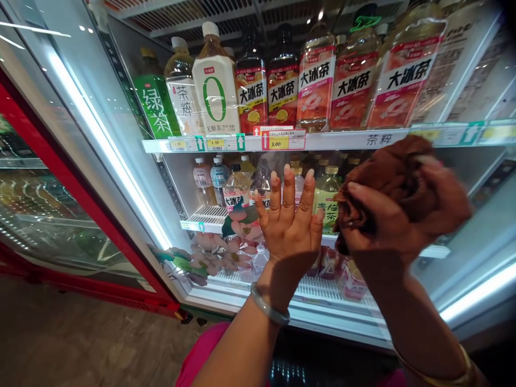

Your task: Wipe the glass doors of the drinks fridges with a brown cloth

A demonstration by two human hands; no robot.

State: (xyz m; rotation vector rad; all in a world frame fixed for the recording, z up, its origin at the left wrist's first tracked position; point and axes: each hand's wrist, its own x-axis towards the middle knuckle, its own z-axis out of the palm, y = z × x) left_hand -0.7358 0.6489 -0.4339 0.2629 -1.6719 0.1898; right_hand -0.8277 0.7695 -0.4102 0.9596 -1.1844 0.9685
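Observation:
My left hand [288,223] is open with its fingers spread and pointing up, its back towards me. It appears to lie flat against the glass of a drinks fridge, though the contact itself is hidden. A pale bangle circles that wrist. On the right, my right hand [387,228] is closed around a bunched brown cloth [379,166], held up at the height of the upper shelf's edge. The hand and cloth are slightly blurred. Behind my left hand are flower pictures [220,250] on the glass and several tea bottles [327,196], partly covered.
Large tea bottles [213,80] line the upper shelf, with price labels along the shelf edge [250,142]. Lower shelves hold smaller bottles [205,177]. A red door frame [100,188] slants down at the left, above the brown floor [100,338].

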